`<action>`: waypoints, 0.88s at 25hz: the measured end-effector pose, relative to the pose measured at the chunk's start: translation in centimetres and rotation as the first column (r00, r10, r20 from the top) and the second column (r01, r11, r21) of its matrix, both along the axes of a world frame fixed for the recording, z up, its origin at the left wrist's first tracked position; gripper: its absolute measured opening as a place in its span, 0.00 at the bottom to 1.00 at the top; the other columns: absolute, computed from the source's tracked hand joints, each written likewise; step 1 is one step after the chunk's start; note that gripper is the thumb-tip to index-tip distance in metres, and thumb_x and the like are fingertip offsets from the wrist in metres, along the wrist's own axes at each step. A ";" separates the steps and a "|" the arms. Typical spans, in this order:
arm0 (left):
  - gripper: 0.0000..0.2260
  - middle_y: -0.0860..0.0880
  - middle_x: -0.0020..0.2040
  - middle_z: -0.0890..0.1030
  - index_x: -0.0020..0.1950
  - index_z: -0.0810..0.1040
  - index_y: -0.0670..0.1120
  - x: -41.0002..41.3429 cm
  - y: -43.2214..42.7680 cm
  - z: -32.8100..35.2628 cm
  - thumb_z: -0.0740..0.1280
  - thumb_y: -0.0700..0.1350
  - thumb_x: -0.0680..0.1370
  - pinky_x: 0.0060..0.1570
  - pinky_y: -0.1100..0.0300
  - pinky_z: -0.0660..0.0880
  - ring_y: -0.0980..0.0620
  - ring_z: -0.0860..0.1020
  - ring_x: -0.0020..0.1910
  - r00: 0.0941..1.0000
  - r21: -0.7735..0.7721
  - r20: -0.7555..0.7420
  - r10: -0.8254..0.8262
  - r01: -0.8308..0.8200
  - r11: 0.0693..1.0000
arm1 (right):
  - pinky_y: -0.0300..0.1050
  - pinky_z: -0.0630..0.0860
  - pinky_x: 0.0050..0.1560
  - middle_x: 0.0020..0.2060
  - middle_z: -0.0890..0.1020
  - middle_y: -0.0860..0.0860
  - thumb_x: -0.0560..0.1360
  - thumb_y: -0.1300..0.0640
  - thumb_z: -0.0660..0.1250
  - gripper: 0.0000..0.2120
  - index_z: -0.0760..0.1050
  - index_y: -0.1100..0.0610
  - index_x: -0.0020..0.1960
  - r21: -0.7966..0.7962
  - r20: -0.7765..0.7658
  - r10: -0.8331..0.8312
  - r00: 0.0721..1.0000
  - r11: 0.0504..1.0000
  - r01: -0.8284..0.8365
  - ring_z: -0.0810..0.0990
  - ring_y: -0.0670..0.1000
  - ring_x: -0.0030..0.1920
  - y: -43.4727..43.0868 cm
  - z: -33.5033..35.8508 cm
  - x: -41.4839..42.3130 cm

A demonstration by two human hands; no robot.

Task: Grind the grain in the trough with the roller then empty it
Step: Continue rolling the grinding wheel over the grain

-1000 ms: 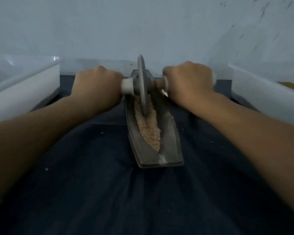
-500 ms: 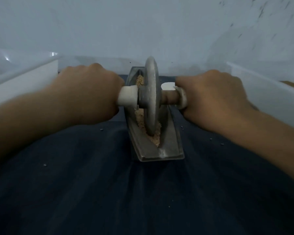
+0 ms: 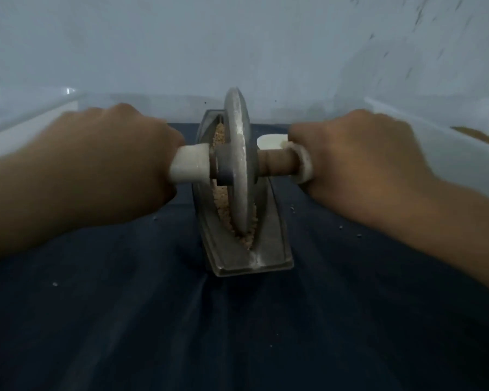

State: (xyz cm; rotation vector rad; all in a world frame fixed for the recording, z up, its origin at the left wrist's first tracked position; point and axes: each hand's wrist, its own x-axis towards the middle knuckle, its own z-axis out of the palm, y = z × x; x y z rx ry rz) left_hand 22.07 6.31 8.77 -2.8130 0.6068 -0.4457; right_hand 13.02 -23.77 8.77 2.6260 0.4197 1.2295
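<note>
Left hand [image 3: 105, 162] and right hand [image 3: 359, 162] grip the roller [image 3: 237, 165] handles, fingers curled and hidden; the disc hides much of the trough's [image 3: 271, 249] grain [image 3: 250, 238].

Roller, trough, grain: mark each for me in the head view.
roller [image 3: 237, 122]: head view, on the metal disc's face.
trough [image 3: 232, 259]: head view, on its flat near end.
grain [image 3: 247, 240]: head view, on the heap by the disc's near edge.

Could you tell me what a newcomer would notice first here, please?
The grey roller stands upright in the middle, its edge down in the trough of tan grain. The left hand and right hand grip its axle on either side, over a dark blue cloth.
</note>
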 end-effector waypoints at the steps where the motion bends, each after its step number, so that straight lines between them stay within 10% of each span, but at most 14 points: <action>1: 0.17 0.54 0.41 0.79 0.50 0.76 0.63 0.5 0.1 0.0 0.62 0.63 0.63 0.47 0.48 0.78 0.48 0.79 0.41 0.993 -0.006 -0.112 0.025 -0.026 1.000 | 0.33 0.49 0.30 0.25 0.56 0.43 0.61 0.49 0.71 0.12 0.69 0.47 0.38 -0.019 0.004 -0.012 1.000 1.000 0.012 0.53 0.50 0.23 0.0 0.2 0.1; 5: 0.09 0.52 0.36 0.74 0.47 0.78 0.58 1.6 -2.8 -1.0 0.65 0.59 0.71 0.33 0.55 0.71 0.46 0.75 0.34 0.972 -0.059 0.228 0.058 -0.046 0.997 | 0.42 0.61 0.31 0.34 0.73 0.50 0.73 0.55 0.69 0.06 0.78 0.49 0.50 -0.011 -0.242 -0.238 0.941 0.970 0.242 0.74 0.58 0.34 3.1 0.5 5.6; 8: 0.08 0.47 0.43 0.77 0.52 0.80 0.52 2.3 -4.8 0.9 0.68 0.53 0.75 0.38 0.53 0.71 0.44 0.75 0.39 0.979 -0.160 0.056 0.196 -0.185 0.970 | 0.47 0.67 0.42 0.50 0.80 0.56 0.74 0.61 0.66 0.10 0.79 0.53 0.54 0.028 -0.358 -0.243 0.902 0.962 0.270 0.79 0.61 0.49 5.0 2.7 9.1; 11: 0.06 0.48 0.41 0.77 0.49 0.78 0.54 -0.5 -2.9 0.3 0.67 0.52 0.74 0.37 0.53 0.74 0.45 0.76 0.37 0.994 -0.156 0.020 0.107 -0.102 0.982 | 0.44 0.63 0.34 0.39 0.76 0.52 0.72 0.57 0.68 0.03 0.76 0.50 0.44 -0.043 -0.355 -0.197 0.914 0.980 0.194 0.74 0.57 0.38 4.1 2.7 6.1; 16: 0.10 0.53 0.27 0.59 0.34 0.70 0.55 -4.2 -2.2 0.6 0.71 0.50 0.63 0.29 0.67 0.51 0.51 0.56 0.22 0.904 0.009 0.421 -0.078 0.081 0.997 | 0.32 0.54 0.27 0.22 0.62 0.41 0.60 0.52 0.68 0.15 0.61 0.43 0.33 0.020 -0.229 -0.030 0.973 0.999 0.036 0.58 0.43 0.22 0.7 0.2 0.3; 22: 0.07 0.47 0.41 0.75 0.52 0.80 0.50 1.9 -5.8 2.0 0.67 0.47 0.76 0.37 0.54 0.68 0.43 0.78 0.40 0.951 -0.033 0.253 0.176 -0.174 0.984 | 0.46 0.67 0.38 0.46 0.80 0.54 0.75 0.55 0.67 0.03 0.76 0.49 0.48 0.170 -0.477 -0.136 0.868 0.955 0.243 0.74 0.57 0.41 3.5 1.4 10.2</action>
